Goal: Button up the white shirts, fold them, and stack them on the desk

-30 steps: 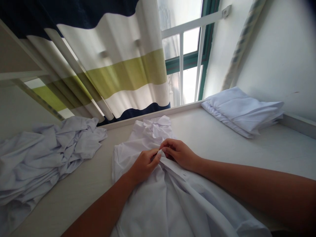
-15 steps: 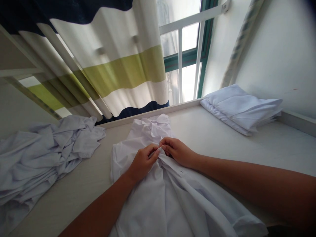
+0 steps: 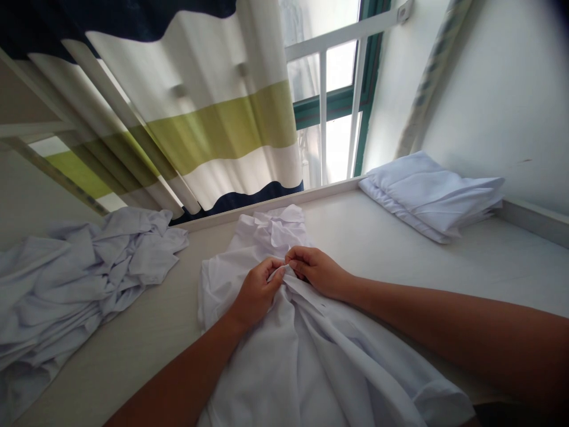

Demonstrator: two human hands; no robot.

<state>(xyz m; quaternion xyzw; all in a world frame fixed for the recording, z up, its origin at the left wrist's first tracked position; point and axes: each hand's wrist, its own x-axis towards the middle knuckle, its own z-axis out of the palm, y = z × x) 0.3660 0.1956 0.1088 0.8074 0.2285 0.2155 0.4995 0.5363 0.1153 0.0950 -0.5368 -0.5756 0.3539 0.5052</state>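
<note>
A white shirt (image 3: 293, 350) lies spread on the pale table (image 3: 146, 332), its collar end toward the window (image 3: 338, 101) and its body running back toward the person. Both hands meet on its front, just below the collar. The left hand (image 3: 255, 290) is curled, thumb and fingertips pinched on an edge of the cloth; the right hand (image 3: 317, 273) is likewise closed, its fingertips gripping the facing edge, so the two hands touch at the pinch. Whether a button sits between them is too small to tell. Compared with a second ago, the hands have barely shifted on the shirt: they stay at the same spot near the collar, with the left thumb tucked a little tighter, which suggests the same small piece of fastening work is still under way and not finished. To the left a crumpled heap of white clothes (image 3: 75, 284) rests on the table, well apart from the shirt. At the far right a folded white stack (image 3: 431, 193) lies near the wall. A striped curtain (image 3: 200, 118) hangs beside the window.
</note>
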